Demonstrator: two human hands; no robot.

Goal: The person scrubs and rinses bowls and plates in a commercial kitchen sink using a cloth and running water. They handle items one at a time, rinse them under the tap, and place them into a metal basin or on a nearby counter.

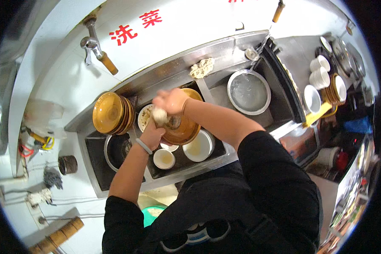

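Over the middle basin of a steel sink, my left hand point(151, 135) grips the rim of a tilted yellow-brown bowl point(185, 133). My right hand point(171, 101) is above the bowl's upper left side, blurred. Close below its fingers is a pale, blurred thing point(159, 115); whether it is held or touched I cannot tell. A white dish with brown food bits point(144, 116) lies partly hidden behind my hands. Beneath the bowl, a white bowl point(199, 146) and a small white bowl point(164, 159) hold yellowish liquid.
Stacked yellow-brown bowls point(108, 112) stand on the left. The right basin holds a round metal basin of water point(249, 92) under a running tap. A crumpled cloth point(202, 68) lies on the back ledge. White bowls point(319, 77) stand at right; a faucet point(93, 47) juts from the wall.
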